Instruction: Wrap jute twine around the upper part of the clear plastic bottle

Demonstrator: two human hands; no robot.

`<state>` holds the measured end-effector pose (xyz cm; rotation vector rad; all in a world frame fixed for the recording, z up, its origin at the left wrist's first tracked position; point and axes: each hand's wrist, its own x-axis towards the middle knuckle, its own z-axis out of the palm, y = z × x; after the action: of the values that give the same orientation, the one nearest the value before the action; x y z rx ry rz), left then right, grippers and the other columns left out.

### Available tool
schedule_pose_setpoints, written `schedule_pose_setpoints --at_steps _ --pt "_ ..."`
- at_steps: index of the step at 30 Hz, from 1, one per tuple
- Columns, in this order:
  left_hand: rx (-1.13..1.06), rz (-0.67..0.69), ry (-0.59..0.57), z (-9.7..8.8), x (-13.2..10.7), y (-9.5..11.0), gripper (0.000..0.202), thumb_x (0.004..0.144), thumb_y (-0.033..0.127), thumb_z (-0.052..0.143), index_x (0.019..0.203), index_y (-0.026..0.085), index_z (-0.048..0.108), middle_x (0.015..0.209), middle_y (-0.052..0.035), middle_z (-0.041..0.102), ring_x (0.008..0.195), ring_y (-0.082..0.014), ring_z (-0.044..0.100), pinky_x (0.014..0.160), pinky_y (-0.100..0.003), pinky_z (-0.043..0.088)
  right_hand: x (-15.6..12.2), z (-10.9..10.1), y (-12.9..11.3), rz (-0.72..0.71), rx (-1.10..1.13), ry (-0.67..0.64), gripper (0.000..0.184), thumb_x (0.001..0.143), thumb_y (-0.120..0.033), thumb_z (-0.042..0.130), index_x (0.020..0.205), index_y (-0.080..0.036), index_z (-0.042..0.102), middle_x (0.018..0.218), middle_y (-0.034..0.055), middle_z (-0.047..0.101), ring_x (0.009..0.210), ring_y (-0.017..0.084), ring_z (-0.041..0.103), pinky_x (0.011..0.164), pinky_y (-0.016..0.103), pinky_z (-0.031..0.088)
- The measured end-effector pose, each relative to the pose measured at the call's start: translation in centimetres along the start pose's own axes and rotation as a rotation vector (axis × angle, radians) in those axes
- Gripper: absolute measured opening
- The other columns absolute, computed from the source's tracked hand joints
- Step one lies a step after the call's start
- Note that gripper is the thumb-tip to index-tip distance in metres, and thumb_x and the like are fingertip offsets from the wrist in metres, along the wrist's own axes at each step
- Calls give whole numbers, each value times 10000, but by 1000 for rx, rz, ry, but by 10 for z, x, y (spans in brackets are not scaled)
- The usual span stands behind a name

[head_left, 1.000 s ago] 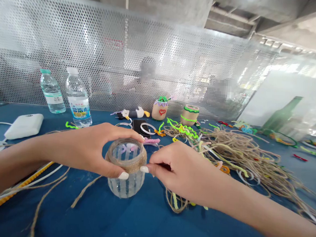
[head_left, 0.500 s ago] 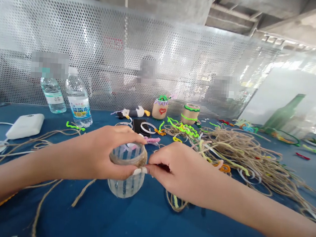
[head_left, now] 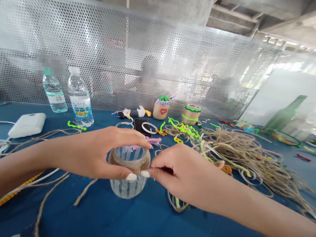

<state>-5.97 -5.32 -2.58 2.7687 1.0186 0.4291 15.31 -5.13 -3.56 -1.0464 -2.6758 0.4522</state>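
Note:
A round glass jar [head_left: 128, 188] stands on the blue table before me, with whitish vertical strips down its side. Brown jute twine [head_left: 143, 161] is wound round its neck, just under the open rim. My left hand [head_left: 101, 152] clasps the jar from the left, thumb across the front and fingers over the far side of the rim. At the jar's right side my right hand [head_left: 178, 168] is closed, thumb and forefinger pinched against the twine. The bit of twine inside that pinch is mostly hidden. A loop of twine [head_left: 177, 207] lies below the right wrist.
To the right spreads a big tangle of twine [head_left: 234, 149] with coloured pipe cleaners. Two decorated jars [head_left: 161, 109] and a black phone [head_left: 142, 127] sit behind. Water bottles [head_left: 81, 102] and a white power bank [head_left: 27, 125] are at left; a green bottle [head_left: 285, 113] stands far right.
My left thumb has slid a little left along the jar's front, away from the right thumb. The right hand keeps its pinch at the jar's side. The view has shifted slightly.

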Motion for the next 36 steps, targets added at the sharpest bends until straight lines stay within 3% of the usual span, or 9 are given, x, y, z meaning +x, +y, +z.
schedule_pose_setpoints --at_steps 8,16,22,28,32,34,36 --pt "18 5 -44 -1 -5 -5 569 735 292 650 1279 291 483 1343 -36 520 1198 -259 516 963 -310 455 1 -3 -2 14 -20 -20 298 808 -133 521 511 -133 545 466 -61 292 477 57 225 502 231 192" --pt "59 -82 120 24 -1 -3 380 802 424 609 1146 274 552 1341 -66 435 1228 -292 448 943 -358 456 1 -1 0 28 14 6 292 789 -142 527 498 -132 538 457 -62 270 473 58 225 492 225 192" --pt "1 -81 69 20 1 -5 519 766 429 647 1236 279 484 1161 -40 586 1010 -222 592 862 -301 490 -1 -2 1 2 4 2 280 797 -180 549 522 -130 552 455 -61 303 461 52 229 479 218 183" --pt "-26 -24 85 19 2 -9 610 718 366 686 1279 280 464 1254 -36 577 1104 -242 576 945 -311 467 -1 -3 1 -16 -36 6 263 788 -155 544 527 -125 566 469 -52 320 481 61 222 487 227 185" --pt "23 -31 119 22 -2 -11 624 724 384 682 1307 306 472 1403 -53 440 1252 -303 457 1032 -389 409 0 -2 3 -14 -26 15 270 792 -167 550 525 -128 560 461 -56 319 480 59 221 488 222 191" --pt "43 -53 138 22 -3 -10 606 728 430 685 1291 310 496 1429 -66 393 1273 -326 425 1019 -414 419 0 -1 4 -10 -26 23 266 793 -169 548 530 -130 565 463 -54 336 478 58 223 484 220 192" --pt "29 -64 105 21 -2 -9 600 736 454 681 1290 311 498 1373 -72 452 1218 -308 481 974 -396 457 0 0 4 -13 -25 29 258 792 -171 548 539 -131 576 472 -51 360 480 58 232 482 218 193"
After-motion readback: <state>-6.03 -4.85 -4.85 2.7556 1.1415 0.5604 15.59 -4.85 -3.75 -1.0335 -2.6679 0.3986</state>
